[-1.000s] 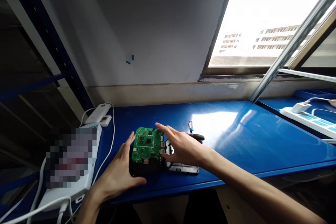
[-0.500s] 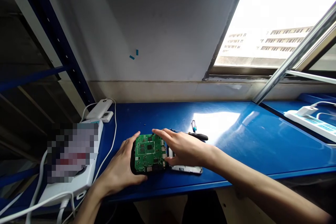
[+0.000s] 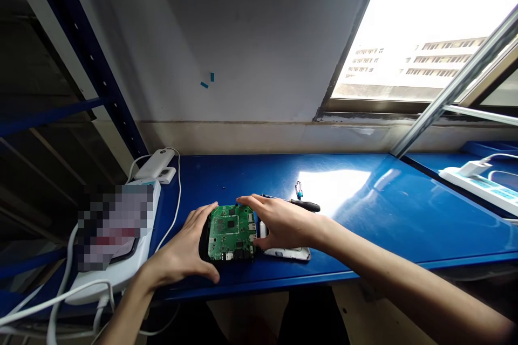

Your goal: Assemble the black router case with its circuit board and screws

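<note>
At your left, a blurred flat thing point(image 3: 117, 226) lies on a white power strip point(image 3: 91, 281), and a white cable point(image 3: 177, 210) runs just beside your work. Your left hand point(image 3: 178, 253) is half open and curved around the left side of the black casing point(image 3: 204, 242); how firmly it grips, I cannot tell. The green circuit board point(image 3: 226, 232) lies over this casing, nearly flat, above the blue table point(image 3: 335, 226). Your right hand point(image 3: 287, 223) grips the board at its right edge, the thumb near the ports and the fingers at the far side. To handle it well, I think you should hold the board only by its edges, press evenly and lightly, and let the ports meet their openings without force. Under and beside your right hand is a pale cover point(image 3: 297, 253); behind it lies the screwdriver point(image 3: 307, 205), near a small blue piece point(image 3: 299, 191).
</note>
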`<state>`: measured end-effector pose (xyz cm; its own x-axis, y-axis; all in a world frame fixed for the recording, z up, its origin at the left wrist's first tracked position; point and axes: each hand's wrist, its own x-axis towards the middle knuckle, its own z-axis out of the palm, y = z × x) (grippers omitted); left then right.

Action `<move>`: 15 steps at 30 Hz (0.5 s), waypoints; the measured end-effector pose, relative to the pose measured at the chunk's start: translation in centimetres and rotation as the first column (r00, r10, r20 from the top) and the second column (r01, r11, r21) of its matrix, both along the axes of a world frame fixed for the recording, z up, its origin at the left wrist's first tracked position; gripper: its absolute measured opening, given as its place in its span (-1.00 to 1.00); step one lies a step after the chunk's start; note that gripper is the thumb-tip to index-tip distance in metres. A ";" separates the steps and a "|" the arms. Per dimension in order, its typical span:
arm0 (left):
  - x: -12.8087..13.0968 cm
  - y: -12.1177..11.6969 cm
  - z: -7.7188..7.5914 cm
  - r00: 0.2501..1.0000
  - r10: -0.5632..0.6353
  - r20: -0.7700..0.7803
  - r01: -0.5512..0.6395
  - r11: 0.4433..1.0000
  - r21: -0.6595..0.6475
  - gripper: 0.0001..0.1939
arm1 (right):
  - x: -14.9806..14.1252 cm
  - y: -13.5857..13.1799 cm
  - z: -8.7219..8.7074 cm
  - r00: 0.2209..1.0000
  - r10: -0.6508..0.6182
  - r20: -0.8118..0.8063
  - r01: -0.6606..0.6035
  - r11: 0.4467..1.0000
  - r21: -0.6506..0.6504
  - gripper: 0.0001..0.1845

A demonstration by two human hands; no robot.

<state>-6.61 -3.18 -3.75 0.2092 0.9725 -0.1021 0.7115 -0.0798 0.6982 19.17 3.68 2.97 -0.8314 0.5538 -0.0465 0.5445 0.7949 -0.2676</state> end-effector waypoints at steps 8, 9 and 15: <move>0.1 -0.3 0.4 0.999 0.033 0.010 -0.033 0.999 -0.002 0.20 | 0.3 0.4 -0.1 1.000 0.010 -0.023 -0.012 0.996 -0.085 -0.03; 0.1 -0.4 0.4 0.999 0.038 0.014 -0.038 0.999 -0.011 0.19 | 0.4 0.4 -0.2 1.000 0.008 -0.027 -0.010 0.996 -0.091 -0.03; 0.1 -0.3 0.2 1.000 -0.005 -0.017 0.005 1.000 0.008 0.14 | 0.7 0.2 -0.5 1.000 0.000 0.010 0.001 0.995 -0.104 -0.04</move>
<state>-6.48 -3.45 -3.55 0.2123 0.9723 -0.0976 0.7230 -0.0892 0.6850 19.85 3.88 2.52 -0.8302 0.5461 -0.1118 0.5480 0.7627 -0.3434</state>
